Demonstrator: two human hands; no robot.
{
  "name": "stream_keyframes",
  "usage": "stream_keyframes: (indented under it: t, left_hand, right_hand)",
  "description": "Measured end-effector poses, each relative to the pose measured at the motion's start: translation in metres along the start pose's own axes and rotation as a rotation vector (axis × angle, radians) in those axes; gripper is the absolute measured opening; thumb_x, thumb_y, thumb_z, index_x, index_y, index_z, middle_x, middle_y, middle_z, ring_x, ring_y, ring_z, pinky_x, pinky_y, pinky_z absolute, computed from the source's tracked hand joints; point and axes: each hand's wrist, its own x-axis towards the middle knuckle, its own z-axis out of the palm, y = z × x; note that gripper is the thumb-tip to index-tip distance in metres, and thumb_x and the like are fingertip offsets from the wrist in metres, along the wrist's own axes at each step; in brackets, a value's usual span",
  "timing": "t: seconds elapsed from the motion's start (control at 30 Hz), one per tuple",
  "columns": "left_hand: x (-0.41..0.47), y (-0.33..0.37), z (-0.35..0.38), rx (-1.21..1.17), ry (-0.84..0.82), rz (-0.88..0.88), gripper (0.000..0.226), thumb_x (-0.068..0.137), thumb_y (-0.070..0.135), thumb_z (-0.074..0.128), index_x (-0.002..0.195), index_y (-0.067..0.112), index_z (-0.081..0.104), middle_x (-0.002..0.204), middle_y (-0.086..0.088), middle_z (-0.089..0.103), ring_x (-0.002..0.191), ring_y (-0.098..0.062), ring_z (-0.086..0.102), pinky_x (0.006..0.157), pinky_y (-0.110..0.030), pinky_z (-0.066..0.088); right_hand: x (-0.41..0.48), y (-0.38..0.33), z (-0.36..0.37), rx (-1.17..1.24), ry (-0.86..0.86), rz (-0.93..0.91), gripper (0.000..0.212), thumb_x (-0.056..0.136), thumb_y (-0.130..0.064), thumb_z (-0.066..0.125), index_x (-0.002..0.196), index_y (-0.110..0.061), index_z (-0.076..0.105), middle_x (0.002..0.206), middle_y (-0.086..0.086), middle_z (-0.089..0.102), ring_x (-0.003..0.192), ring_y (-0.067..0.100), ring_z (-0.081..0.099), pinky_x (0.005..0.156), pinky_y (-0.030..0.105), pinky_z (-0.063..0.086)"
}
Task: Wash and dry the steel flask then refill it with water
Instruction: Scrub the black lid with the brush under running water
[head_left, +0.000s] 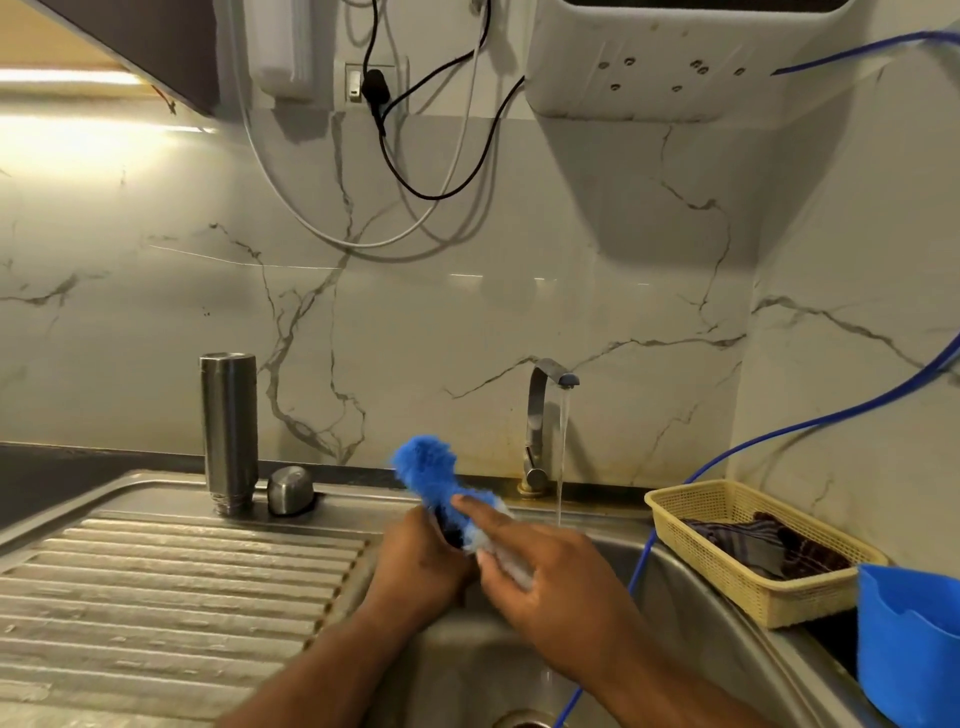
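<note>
Steel flask (228, 431), capless, upright but inverted, mouth down on drainboard (156, 571); rounded steel cap (290, 489) just beside it.

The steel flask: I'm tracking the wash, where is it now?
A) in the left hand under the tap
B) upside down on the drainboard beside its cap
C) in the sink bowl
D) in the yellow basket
B: the steel flask stands mouth down on the drainboard, cap beside it; left hand and right hand hold the blue brush.
</note>
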Motion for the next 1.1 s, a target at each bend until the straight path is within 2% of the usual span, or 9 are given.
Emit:
stream_keyframes:
  t: [0.07, 0.17, 0.33, 0.53, 0.67, 0.73, 0.8, 1.0, 1.1]
  left_hand:
    - [0.005, 0.002, 0.002, 0.038, 0.031, -0.01, 0.03, 0.074, 0.021, 0.087, 0.098, 0.028, 0.069, 0.082, 0.007, 0.076, 0.074, 0.0, 0.071, 0.067, -0.019, 0.057]
    - [0.01, 0.0, -0.007, -0.032, 0.087, -0.101, 0.025, 0.075, 0.011, 0.084, 0.093, 0.02, 0.069, 0.073, -0.003, 0.075, 0.057, -0.013, 0.07, 0.054, -0.03, 0.058]
    - [0.007, -0.001, -0.006, 0.088, 0.02, -0.026, 0.038, 0.071, 0.022, 0.089, 0.097, 0.034, 0.065, 0.083, 0.011, 0.075, 0.076, 0.005, 0.069, 0.067, -0.017, 0.053]
    - [0.005, -0.005, -0.008, 0.039, 0.02, -0.057, 0.02, 0.086, 0.012, 0.076, 0.086, 0.028, 0.066, 0.076, -0.002, 0.072, 0.072, -0.012, 0.07, 0.062, -0.024, 0.058]
    - [0.001, 0.001, 0.002, 0.005, -0.122, -0.071, 0.043, 0.089, 0.019, 0.076, 0.123, 0.022, 0.05, 0.099, 0.005, 0.071, 0.07, 0.007, 0.068, 0.059, -0.016, 0.055]
    - [-0.005, 0.001, 0.006, -0.066, -0.196, -0.063, 0.041, 0.099, 0.023, 0.063, 0.127, 0.016, 0.034, 0.096, 0.014, 0.057, 0.062, 0.022, 0.057, 0.055, -0.005, 0.046]
    - [-0.007, 0.009, 0.005, -0.057, -0.204, -0.1, 0.038, 0.101, 0.024, 0.06, 0.128, 0.016, 0.035, 0.093, 0.016, 0.052, 0.062, 0.03, 0.051, 0.059, -0.002, 0.044]
    - [0.007, -0.005, -0.005, -0.153, -0.041, -0.183, 0.055, 0.067, 0.038, 0.091, 0.113, 0.03, 0.06, 0.105, 0.001, 0.071, 0.082, -0.013, 0.074, 0.071, -0.031, 0.063]
    - [0.011, -0.013, -0.009, -0.165, 0.073, -0.18, 0.055, 0.067, 0.039, 0.092, 0.112, 0.034, 0.06, 0.102, 0.006, 0.072, 0.091, -0.011, 0.071, 0.068, -0.022, 0.058]
  right_hand:
    - [-0.001, 0.01, -0.002, 0.007, 0.017, 0.078, 0.06, 0.1, -0.04, 0.055, 0.133, -0.082, 0.025, 0.094, -0.013, 0.071, 0.082, 0.007, 0.066, 0.077, 0.024, 0.056]
    - [-0.013, 0.014, -0.01, 0.046, -0.03, 0.09, 0.063, 0.1, -0.038, 0.056, 0.133, -0.081, 0.025, 0.095, -0.012, 0.068, 0.087, 0.006, 0.063, 0.079, 0.023, 0.053]
    - [-0.005, 0.013, -0.009, 0.086, 0.047, 0.074, 0.061, 0.099, -0.035, 0.06, 0.131, -0.079, 0.033, 0.1, -0.014, 0.073, 0.09, 0.006, 0.068, 0.085, 0.026, 0.056]
    - [-0.009, 0.002, -0.003, 0.084, -0.034, 0.01, 0.061, 0.098, -0.036, 0.06, 0.135, -0.076, 0.033, 0.098, -0.01, 0.07, 0.085, 0.009, 0.065, 0.083, 0.029, 0.053]
    - [-0.003, 0.004, -0.001, -0.056, -0.038, 0.09, 0.063, 0.1, -0.043, 0.054, 0.136, -0.081, 0.019, 0.109, -0.013, 0.069, 0.093, 0.005, 0.063, 0.086, 0.024, 0.053]
    - [-0.007, 0.01, -0.005, -0.061, -0.052, 0.149, 0.063, 0.099, -0.044, 0.054, 0.135, -0.082, 0.019, 0.11, -0.017, 0.069, 0.093, 0.0, 0.062, 0.085, 0.019, 0.053]
    - [-0.009, 0.014, -0.009, -0.053, -0.054, 0.183, 0.061, 0.099, -0.044, 0.055, 0.136, -0.08, 0.023, 0.106, -0.019, 0.069, 0.092, -0.003, 0.061, 0.082, 0.015, 0.051]
    - [-0.009, 0.017, -0.018, 0.036, -0.047, 0.19, 0.06, 0.1, -0.039, 0.056, 0.138, -0.076, 0.028, 0.09, -0.012, 0.068, 0.091, 0.001, 0.06, 0.077, 0.015, 0.05]
    - [-0.01, 0.014, -0.02, 0.091, -0.081, 0.191, 0.06, 0.1, -0.036, 0.059, 0.139, -0.073, 0.032, 0.095, -0.021, 0.066, 0.097, -0.011, 0.058, 0.079, 0.006, 0.045]
